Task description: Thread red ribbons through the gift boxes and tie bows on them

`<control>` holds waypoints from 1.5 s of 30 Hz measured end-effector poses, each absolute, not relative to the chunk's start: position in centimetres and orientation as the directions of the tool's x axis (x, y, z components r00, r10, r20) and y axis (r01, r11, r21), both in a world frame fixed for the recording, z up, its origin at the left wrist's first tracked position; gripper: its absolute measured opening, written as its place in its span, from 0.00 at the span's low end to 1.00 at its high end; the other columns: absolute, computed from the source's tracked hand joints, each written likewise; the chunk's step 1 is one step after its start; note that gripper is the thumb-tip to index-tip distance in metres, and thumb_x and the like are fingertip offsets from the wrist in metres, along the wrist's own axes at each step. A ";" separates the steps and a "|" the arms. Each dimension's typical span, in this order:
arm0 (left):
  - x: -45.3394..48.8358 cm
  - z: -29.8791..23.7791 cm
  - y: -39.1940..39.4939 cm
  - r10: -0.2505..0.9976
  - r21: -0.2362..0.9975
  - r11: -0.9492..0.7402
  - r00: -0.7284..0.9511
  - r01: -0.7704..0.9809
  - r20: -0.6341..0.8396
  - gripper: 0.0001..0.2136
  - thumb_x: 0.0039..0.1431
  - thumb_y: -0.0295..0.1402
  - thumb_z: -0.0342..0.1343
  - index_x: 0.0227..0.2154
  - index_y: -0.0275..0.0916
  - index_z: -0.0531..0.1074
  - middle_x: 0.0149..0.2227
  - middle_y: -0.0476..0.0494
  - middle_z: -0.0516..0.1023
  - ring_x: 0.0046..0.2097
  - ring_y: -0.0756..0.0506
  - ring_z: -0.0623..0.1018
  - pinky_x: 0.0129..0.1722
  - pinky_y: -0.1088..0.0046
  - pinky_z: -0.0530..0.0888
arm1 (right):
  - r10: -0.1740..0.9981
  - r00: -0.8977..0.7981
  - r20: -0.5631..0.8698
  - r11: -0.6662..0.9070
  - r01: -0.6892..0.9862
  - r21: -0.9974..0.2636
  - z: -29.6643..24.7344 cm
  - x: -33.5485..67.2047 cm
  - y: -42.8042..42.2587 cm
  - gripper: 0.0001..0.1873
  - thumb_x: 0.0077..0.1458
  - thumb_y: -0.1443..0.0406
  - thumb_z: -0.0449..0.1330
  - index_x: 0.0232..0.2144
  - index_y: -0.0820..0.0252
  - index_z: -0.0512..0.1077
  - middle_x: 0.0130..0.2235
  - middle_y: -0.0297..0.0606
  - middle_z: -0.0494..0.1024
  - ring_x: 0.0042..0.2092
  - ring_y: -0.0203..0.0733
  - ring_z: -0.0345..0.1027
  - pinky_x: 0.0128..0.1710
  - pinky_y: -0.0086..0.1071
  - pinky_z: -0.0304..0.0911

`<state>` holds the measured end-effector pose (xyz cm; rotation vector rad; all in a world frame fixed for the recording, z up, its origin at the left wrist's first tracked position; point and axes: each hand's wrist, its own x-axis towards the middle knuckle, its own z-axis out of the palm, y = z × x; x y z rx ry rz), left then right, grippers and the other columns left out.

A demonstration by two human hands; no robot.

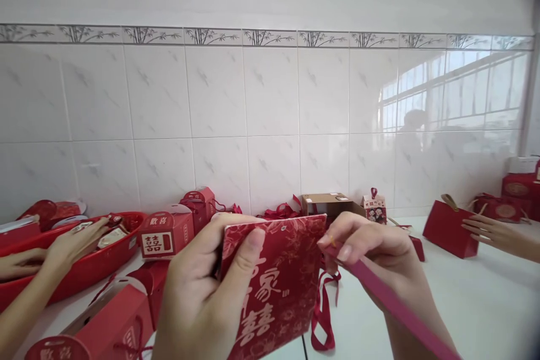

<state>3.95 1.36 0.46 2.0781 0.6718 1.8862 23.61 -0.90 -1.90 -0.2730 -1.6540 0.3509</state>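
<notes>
A flat-sided red gift box [291,275] with pale printed characters and a small hole near its top edge is tilted in front of me. My left hand [202,287] grips it from the left, thumb across the front and fingers behind. At the box's upper right corner, my right hand [379,253] pinches a dark pink ribbon [400,315], whose long end runs down to the lower right. Another red ribbon [324,320] dangles beside the box's right edge. Whether either ribbon passes through the box's hole cannot be made out.
At left, another person's hands [63,247] reach into a red basin [105,261] of small packets. Red boxes [177,230] stand beside it. Near the tiled wall are an open cardboard box [324,199] and a printed box [374,209]. Far right, a person's hand [498,233] touches a red bag [449,230].
</notes>
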 end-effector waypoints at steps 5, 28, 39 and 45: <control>4.6 0.2 1.3 0.281 0.232 -0.931 0.150 0.280 0.948 0.04 0.58 0.28 0.54 0.34 0.43 0.72 0.30 0.53 0.79 0.30 0.51 0.77 0.30 0.80 0.74 | 0.295 -0.089 0.951 0.881 0.412 -0.235 -1.6 22.1 -1.9 0.17 0.55 0.77 0.55 0.37 0.52 0.78 0.33 0.36 0.76 0.33 0.34 0.72 0.28 0.25 0.68; 5.1 -0.3 1.9 0.140 0.063 -0.967 0.308 0.246 0.941 0.09 0.57 0.23 0.55 0.38 0.41 0.72 0.31 0.52 0.77 0.33 0.52 0.76 0.37 0.74 0.71 | 0.217 -0.223 0.950 0.750 0.661 -0.016 -1.9 22.5 -1.6 0.23 0.56 0.78 0.52 0.41 0.47 0.77 0.34 0.38 0.71 0.34 0.36 0.66 0.27 0.28 0.67; 5.1 -0.1 1.9 0.170 0.104 -0.975 0.362 0.194 0.917 0.08 0.57 0.23 0.55 0.37 0.41 0.72 0.30 0.53 0.78 0.31 0.53 0.76 0.37 0.76 0.70 | 0.246 -0.223 0.943 0.704 0.710 -0.016 -1.7 23.4 -2.2 0.20 0.55 0.76 0.53 0.36 0.46 0.77 0.34 0.37 0.63 0.34 0.36 0.63 0.26 0.29 0.62; 5.3 -0.2 1.8 0.180 0.126 -0.979 0.377 0.163 0.908 0.07 0.56 0.23 0.55 0.35 0.39 0.73 0.32 0.51 0.80 0.32 0.52 0.77 0.36 0.77 0.70 | 0.278 -0.263 0.924 0.690 0.724 -0.001 -1.7 23.6 -2.4 0.19 0.56 0.77 0.51 0.36 0.50 0.76 0.37 0.37 0.64 0.37 0.36 0.63 0.30 0.30 0.63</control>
